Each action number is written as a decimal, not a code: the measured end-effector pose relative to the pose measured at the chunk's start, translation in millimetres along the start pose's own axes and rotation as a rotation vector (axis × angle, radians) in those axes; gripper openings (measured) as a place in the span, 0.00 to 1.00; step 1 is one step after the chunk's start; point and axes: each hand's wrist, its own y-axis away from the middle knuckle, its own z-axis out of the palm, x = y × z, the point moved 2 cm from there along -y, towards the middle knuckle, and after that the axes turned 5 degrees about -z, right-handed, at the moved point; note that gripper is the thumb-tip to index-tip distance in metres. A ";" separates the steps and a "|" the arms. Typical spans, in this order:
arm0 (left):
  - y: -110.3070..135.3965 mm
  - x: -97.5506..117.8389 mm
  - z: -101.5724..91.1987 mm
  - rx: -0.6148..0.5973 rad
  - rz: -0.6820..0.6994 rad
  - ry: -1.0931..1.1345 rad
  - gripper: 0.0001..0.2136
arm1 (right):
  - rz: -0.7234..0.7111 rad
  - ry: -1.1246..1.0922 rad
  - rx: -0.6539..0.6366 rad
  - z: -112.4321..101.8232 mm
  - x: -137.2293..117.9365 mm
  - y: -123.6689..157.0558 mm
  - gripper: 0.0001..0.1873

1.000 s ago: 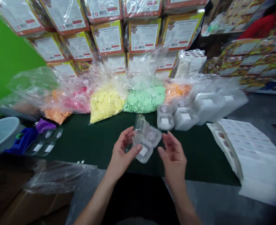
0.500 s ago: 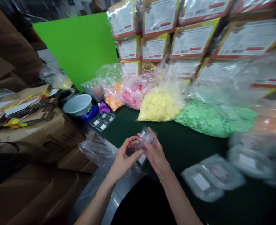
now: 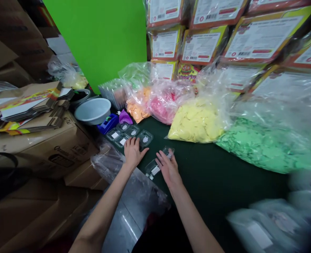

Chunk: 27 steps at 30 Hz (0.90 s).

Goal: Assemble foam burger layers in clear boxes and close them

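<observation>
My left hand (image 3: 133, 151) is low over the table with its fingers stretched out. Its fingertips are at the near side of a group of small clear plastic boxes with white labels (image 3: 123, 141). Just right of those fingers lies one more clear box (image 3: 145, 138) with a pale figure on it. My right hand (image 3: 168, 166), fingers apart, hovers over or touches an unfolded clear box (image 3: 155, 170) with a white label. Part of that box is hidden beneath the hand, so firm contact cannot be made out.
Bags of orange (image 3: 139, 107), pink (image 3: 158, 109), yellow (image 3: 197, 121) and green pieces (image 3: 271, 144) line the table's back. A blue tape dispenser (image 3: 108, 123) and pale basin (image 3: 93, 110) stand left. Blurred clear boxes (image 3: 266, 225) lie front right; cartons (image 3: 39, 147) crowd the left.
Both hands have come apart from the clear box they held together. My left hand has gone left to the group of boxes, where another box now lies. The view has shifted.
</observation>
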 end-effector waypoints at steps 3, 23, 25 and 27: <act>11.6 15.0 -24.2 0.032 0.027 0.112 0.30 | -0.008 -0.003 0.023 2.1 1.8 -0.8 0.37; 46.4 73.8 9.9 -0.208 0.159 -0.015 0.18 | -0.029 0.335 -0.033 -33.9 -50.1 78.4 0.31; 44.6 71.0 3.6 -0.189 0.154 0.027 0.19 | -0.017 0.445 -0.089 -54.3 -65.1 113.8 0.28; 50.8 78.9 -9.2 -0.140 0.153 0.096 0.19 | -0.015 0.565 -0.068 -80.6 -82.6 153.2 0.25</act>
